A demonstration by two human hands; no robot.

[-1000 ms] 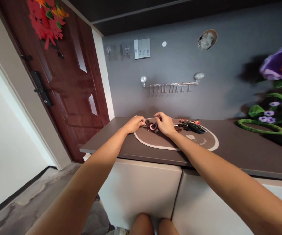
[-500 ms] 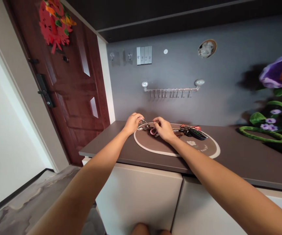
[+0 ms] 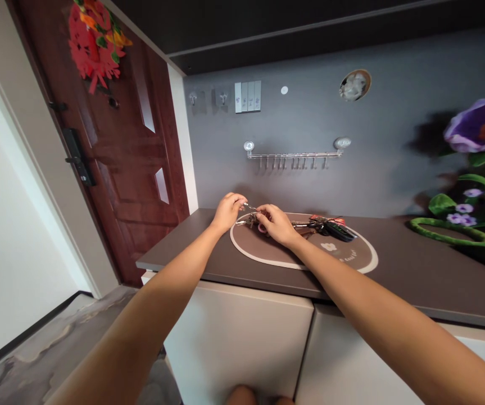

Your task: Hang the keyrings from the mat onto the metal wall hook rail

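My left hand (image 3: 226,214) pinches a small shiny metal piece (image 3: 249,206), which looks like part of a key ring, just above the counter. Fingertips of my right hand (image 3: 279,226) are closed at the other end of this piece. Below and between the hands lies a bunch of keys (image 3: 242,223), partly hidden by the right hand. Part of a pink loop (image 3: 261,227) shows beside the right fingers. To the right, a black key fob (image 3: 339,230) rests with more keys on the brown oval mat (image 3: 305,261), which has a pale rim.
The mat lies on a dark counter (image 3: 191,253) above white cabinet doors (image 3: 242,332). A clear hook rail (image 3: 295,154) is on the grey wall behind. Purple artificial flowers (image 3: 478,129) stand at the right; a dark red door (image 3: 132,146) is at the left.
My right hand has moved slightly left, and its fingertips now meet the metal piece. My left hand stays nearly in place, still pinching it.
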